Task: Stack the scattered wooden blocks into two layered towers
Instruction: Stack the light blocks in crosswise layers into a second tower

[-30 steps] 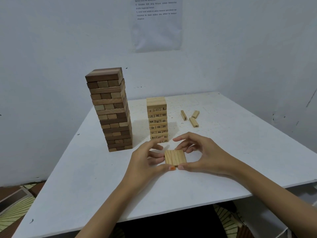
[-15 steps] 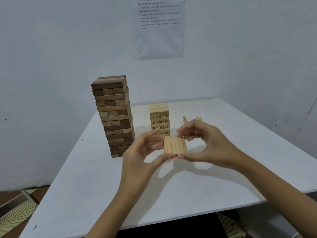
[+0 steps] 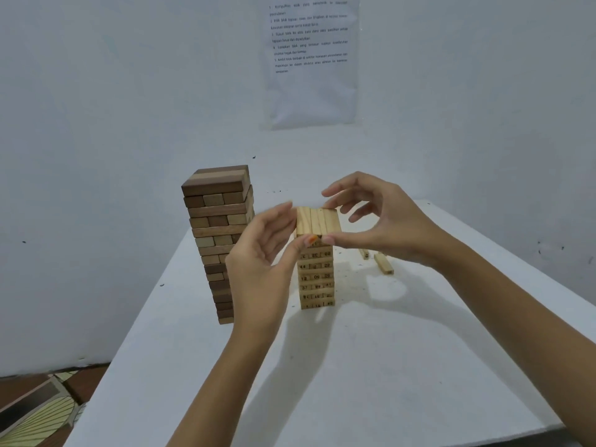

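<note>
**Both hands hold a row of blocks at the top of the numbered tower**

The left hand [image 3: 261, 253] and right hand [image 3: 380, 221] share one grip on a flat row of pale blocks [image 3: 317, 222], held side by side as a single slab. Each hand pinches it between thumb and fingers: the thumbs meet under the near edge and the fingers curl over the sides and far edge. Neither grip is wide, opened only as far as the slab's depth.

The slab sits level at the top of the numbered tower [image 3: 316, 279]. Whether it rests on the top layer or hangs just above it is hard to tell, as the thumbs cover the seam.

The brown tower [image 3: 219, 240] stands just left of the left wrist (taller, and close enough to crowd that side). Loose blocks [image 3: 383, 262] lie on the surface [image 3: 387, 366] to the right, beyond the right hand. The white surface is broad and bare in front of the numbered tower, out to its near and right edges.
</note>
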Available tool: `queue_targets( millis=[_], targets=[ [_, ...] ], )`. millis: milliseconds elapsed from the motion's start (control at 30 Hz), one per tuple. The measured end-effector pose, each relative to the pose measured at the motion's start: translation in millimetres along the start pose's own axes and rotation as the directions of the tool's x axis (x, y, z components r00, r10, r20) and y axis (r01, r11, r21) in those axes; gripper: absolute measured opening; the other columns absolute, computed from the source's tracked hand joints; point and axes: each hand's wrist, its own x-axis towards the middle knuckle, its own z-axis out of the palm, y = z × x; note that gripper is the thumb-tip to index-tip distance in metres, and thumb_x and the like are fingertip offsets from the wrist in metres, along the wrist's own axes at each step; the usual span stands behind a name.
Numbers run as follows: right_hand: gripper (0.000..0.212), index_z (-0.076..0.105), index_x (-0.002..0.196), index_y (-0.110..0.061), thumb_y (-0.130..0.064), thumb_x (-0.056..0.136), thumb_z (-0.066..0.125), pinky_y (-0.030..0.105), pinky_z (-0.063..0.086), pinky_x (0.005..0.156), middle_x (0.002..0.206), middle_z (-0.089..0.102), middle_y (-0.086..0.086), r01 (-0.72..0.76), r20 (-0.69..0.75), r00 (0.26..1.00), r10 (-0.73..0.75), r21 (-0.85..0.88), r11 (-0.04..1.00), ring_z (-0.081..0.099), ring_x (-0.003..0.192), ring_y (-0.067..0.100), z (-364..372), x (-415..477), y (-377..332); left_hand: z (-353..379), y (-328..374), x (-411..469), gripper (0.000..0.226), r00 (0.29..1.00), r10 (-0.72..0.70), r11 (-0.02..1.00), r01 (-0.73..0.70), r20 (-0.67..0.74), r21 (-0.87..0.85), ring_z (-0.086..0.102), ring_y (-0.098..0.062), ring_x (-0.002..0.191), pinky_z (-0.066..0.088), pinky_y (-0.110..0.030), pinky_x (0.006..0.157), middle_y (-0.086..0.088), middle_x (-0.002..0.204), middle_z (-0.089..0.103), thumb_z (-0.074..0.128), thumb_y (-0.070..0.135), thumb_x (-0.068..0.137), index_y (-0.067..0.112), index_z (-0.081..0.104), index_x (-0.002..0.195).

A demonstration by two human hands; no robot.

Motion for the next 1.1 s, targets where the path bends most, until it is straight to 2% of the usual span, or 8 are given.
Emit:
queue_targets(
  millis=[300, 567, 700, 867, 967, 1100],
  targets=[
    [0.054, 0.062, 0.112, -0.030, -0.034, 0.064, 0.086, 0.029, 0.051, 0.086, 0.103, 0.070, -0.012, -0.082, 0.050, 0.995, 0.083, -0.014, 0.997, 0.059, 0.096, 0.007, 3, 26, 28, 12, -21, 17, 0.032, 0.995, -0.085, 0.993, 0.089, -0.045, 0.077, 0.064, 0.001, 0.101, 0.051, -0.017, 0.089, 0.007, 0.106, 0.069, 0.068, -0.002, 0.083, 0.013, 0.065, 0.112],
    [0.054, 0.062, 0.115, -0.032, -0.032, 0.067, 0.086, 0.026, 0.051, 0.086, 0.104, 0.070, -0.014, -0.097, 0.085, 0.991, 0.100, -0.040, 0.994, 0.059, 0.100, 0.007, 5, 31, 38, 13, -27, 17, 0.028, 0.994, -0.094, 0.988, 0.099, -0.047, 0.121, 0.065, 0.000, 0.100, 0.051, -0.017, 0.089, 0.009, 0.103, 0.070, 0.068, 0.000, 0.084, 0.015, 0.065, 0.108],
    [0.052, 0.063, 0.116, -0.032, -0.032, 0.069, 0.085, 0.024, 0.050, 0.086, 0.106, 0.069, -0.016, -0.097, 0.090, 0.991, 0.099, -0.032, 0.995, 0.058, 0.100, 0.003, 6, 30, 39, 14, -28, 16, 0.027, 0.994, -0.100, 0.987, 0.104, -0.041, 0.124, 0.064, 0.000, 0.101, 0.051, -0.021, 0.092, 0.011, 0.102, 0.069, 0.067, 0.002, 0.085, 0.022, 0.064, 0.102],
    [0.049, 0.063, 0.119, -0.033, -0.032, 0.074, 0.081, 0.021, 0.050, 0.087, 0.111, 0.068, -0.017, -0.105, 0.125, 0.986, 0.108, -0.031, 0.994, 0.058, 0.107, 0.002, 7, 29, 41, 15, -28, 15, 0.031, 0.998, -0.063, 0.974, 0.067, -0.026, 0.218, 0.061, 0.005, 0.102, 0.050, -0.019, 0.092, 0.022, 0.097, 0.067, 0.066, 0.007, 0.087, 0.037, 0.062, 0.094],
    [0.051, 0.063, 0.120, -0.033, -0.036, 0.072, 0.081, 0.024, 0.050, 0.090, 0.113, 0.068, -0.016, -0.117, 0.134, 0.984, 0.118, -0.022, 0.993, 0.058, 0.110, 0.001, 8, 29, 40, 15, -28, 14, 0.030, 0.998, -0.053, 0.965, 0.057, -0.021, 0.257, 0.059, 0.008, 0.102, 0.046, -0.015, 0.088, 0.025, 0.097, 0.066, 0.065, 0.011, 0.088, 0.040, 0.061, 0.093],
    [0.053, 0.063, 0.119, -0.033, -0.039, 0.069, 0.080, 0.031, 0.052, 0.093, 0.111, 0.069, -0.015, -0.138, 0.133, 0.982, 0.136, 0.008, 0.990, 0.060, 0.110, 0.002, 10, 31, 41, 15, -29, 14, 0.024, 0.998, -0.061, 0.977, 0.064, -0.025, 0.203, 0.062, 0.002, 0.103, 0.050, -0.022, 0.090, 0.018, 0.099, 0.069, 0.063, 0.011, 0.090, 0.035, 0.065, 0.094]
  ],
)
